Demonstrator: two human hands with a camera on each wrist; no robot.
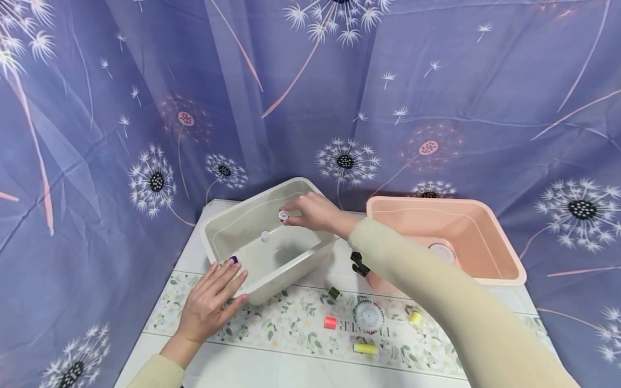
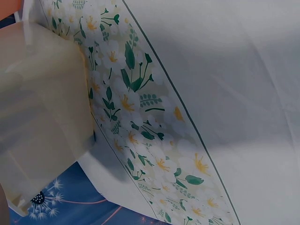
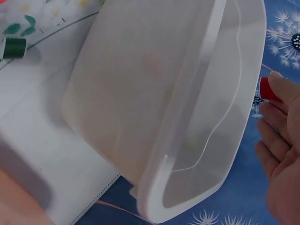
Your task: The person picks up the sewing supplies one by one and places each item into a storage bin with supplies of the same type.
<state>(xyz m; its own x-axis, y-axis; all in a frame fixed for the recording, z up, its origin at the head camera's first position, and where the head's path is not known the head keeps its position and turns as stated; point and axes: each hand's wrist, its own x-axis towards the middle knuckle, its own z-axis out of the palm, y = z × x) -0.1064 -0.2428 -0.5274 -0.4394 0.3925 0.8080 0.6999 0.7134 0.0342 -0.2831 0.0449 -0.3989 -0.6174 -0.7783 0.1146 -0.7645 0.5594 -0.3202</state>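
My right hand [image 1: 310, 210] pinches a small red thread spool [image 3: 266, 89] between thumb and fingers, above the grey bin [image 1: 296, 275]. In the head view its white end faces up. Over the bin's near left rim lies my left hand [image 1: 208, 302], its fingers straight and spread. A dark purple spool [image 1: 234, 259] shows right at those fingertips. Inside the bin, a white-ended spool [image 1: 264, 236] stands on the floor. The left wrist view has mostly the bin's outer wall [image 2: 42, 108] and tablecloth, with the fingers out of sight.
Right of the grey bin stands a pink bin [image 1: 499, 280] holding a pin wheel [image 1: 442, 251]. On the table lie a dark green spool [image 1: 334, 292], a red spool [image 1: 330, 322], another pin wheel [image 1: 368, 316], yellow spools [image 1: 365, 348] and a black item [image 1: 359, 264]. A curtain [image 1: 291, 134] hangs behind.
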